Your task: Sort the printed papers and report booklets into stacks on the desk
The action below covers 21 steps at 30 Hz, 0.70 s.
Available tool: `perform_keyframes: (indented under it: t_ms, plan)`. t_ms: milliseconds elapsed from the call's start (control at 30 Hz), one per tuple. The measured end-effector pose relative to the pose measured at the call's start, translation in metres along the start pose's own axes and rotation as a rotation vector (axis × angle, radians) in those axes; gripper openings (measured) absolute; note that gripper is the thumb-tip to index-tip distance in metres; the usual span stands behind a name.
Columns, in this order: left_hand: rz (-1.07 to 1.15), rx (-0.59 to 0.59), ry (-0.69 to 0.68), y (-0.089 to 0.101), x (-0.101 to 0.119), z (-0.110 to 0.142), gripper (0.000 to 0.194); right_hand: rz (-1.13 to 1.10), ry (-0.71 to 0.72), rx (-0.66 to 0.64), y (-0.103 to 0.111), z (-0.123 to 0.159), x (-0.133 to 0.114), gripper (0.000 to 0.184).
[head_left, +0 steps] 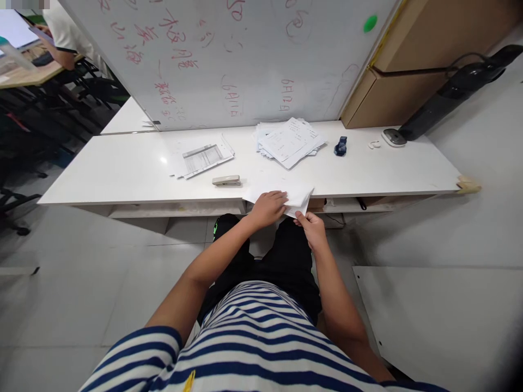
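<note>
White paper sheets (301,197) lie at the desk's front edge, partly sticking out over it, with one corner lifted or folded. My left hand (268,209) rests flat on top of them, fingers stretched out. At the near right corner, my right hand (312,227) pinches the paper between thumb and fingers. A beige stapler (227,181) lies on the desk just left of the paper. Behind the paper is a messy pile of written sheets (292,140). Farther left sits a flat stack of printed papers (204,158).
The white desk (102,169) backs onto a whiteboard (253,65) with red writing. Right of the pile are a dark blue crumpled item (340,146), a small white item (373,144) and a black cylinder (449,95) leaning by cardboard boxes (379,100). Another person (71,35) is at the far left.
</note>
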State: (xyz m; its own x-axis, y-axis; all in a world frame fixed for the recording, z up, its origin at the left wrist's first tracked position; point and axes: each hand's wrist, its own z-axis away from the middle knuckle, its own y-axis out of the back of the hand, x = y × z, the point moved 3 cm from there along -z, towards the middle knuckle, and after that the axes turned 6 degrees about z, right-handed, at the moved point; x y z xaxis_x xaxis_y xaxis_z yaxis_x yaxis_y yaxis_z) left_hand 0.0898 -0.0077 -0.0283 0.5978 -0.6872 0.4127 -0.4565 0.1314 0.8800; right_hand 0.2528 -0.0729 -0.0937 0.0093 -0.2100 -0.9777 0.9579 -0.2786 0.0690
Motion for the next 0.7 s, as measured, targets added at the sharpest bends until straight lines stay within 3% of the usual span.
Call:
perform_keyframes:
  t_ms: [200,333,500,700]
  plan:
    - [0.062,0.349,0.254,0.047,-0.033,-0.002,0.032,-0.028,-0.023,0.009,0.001,0.001,0.001,0.038]
    - [0.083,0.445,0.332,0.070,-0.044,0.001,0.034,-0.073,-0.071,0.009,0.001,-0.001,0.003,0.039]
    - [0.092,0.373,0.265,0.061,-0.031,0.001,0.039,-0.069,-0.068,-0.003,-0.001,-0.001,0.004,0.040]
    - [-0.050,0.020,-0.042,0.014,0.005,0.011,0.045,-0.002,-0.018,-0.008,-0.002,-0.001,0.008,0.042]
